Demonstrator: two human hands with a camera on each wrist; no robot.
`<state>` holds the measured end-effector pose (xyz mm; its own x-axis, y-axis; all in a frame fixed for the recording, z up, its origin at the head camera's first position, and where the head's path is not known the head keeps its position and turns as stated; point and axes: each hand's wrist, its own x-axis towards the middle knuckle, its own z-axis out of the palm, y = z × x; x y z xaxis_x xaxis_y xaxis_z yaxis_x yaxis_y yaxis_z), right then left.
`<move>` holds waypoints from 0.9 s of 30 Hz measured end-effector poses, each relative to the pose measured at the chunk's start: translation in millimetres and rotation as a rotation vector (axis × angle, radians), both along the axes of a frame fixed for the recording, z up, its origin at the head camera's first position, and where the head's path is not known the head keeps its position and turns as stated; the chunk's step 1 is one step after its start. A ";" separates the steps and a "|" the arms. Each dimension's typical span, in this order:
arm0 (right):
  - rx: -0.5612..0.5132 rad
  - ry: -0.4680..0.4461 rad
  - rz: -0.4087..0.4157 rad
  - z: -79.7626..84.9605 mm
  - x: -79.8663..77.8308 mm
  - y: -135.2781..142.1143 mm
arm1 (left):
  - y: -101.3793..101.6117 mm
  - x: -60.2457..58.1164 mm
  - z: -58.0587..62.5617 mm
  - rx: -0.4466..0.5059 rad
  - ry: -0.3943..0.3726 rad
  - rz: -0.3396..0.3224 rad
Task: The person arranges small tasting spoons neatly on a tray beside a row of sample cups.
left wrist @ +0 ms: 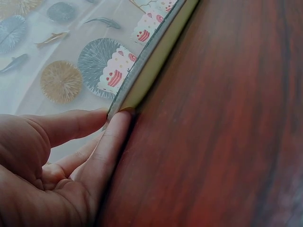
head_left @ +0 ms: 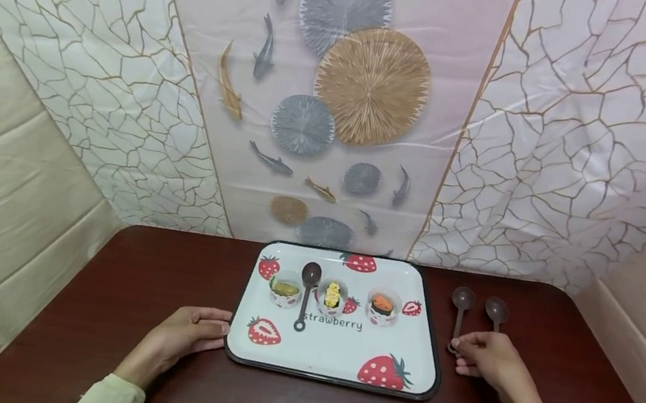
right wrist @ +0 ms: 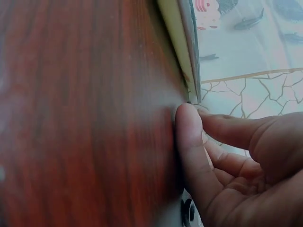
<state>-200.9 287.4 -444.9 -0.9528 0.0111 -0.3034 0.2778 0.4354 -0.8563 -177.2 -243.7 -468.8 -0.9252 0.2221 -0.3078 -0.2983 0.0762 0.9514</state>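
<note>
My left hand (head_left: 184, 339) is at the left edge of a white strawberry-print tray (head_left: 301, 353), its thumb and finger pinching the dark rim, as the left wrist view shows. To the right, my right hand (head_left: 490, 358) pinches the handle end of a brown spoon (head_left: 463, 298) lying on the table. Beside it lies a second brown spoon (head_left: 496, 310), its handle partly hidden behind my hand. Another brown spoon (head_left: 308, 289) lies on the tray between a cup with a green topping (head_left: 285, 290) and a cup with yellow-topped sushi (head_left: 332, 297).
A cup with orange-topped sushi (head_left: 382, 306) sits on the tray's right half. The tray rests on a dark red-brown wooden table (head_left: 178, 264). Behind rises a patterned cloth backdrop (head_left: 332, 182), and beige padded panels (head_left: 0, 204) flank the table.
</note>
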 end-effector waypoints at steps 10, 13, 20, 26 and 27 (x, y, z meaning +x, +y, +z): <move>-0.025 0.003 0.006 0.9 1.3 0.7 | 0.7 -0.6 -0.5 0.000 0.001 0.002; -0.012 0.015 0.030 1.6 2.5 0.5 | 1.2 -1.3 -0.2 0.002 0.005 0.000; 0.032 0.045 0.063 3.5 5.7 -5.2 | 0.2 -1.0 -0.1 0.008 0.011 0.002; 0.053 0.068 0.074 6.4 9.8 -10.2 | 0.9 -1.4 -1.9 0.011 0.011 0.004; 0.055 0.072 0.076 7.0 10.4 -11.0 | 1.1 -1.6 -2.2 0.010 0.011 0.005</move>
<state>-190.5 276.4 -437.9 -0.9709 -0.0473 -0.2349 0.1806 0.4997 -0.8472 -178.8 -242.6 -471.0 -0.9298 0.2202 -0.2950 -0.2877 0.0654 0.9555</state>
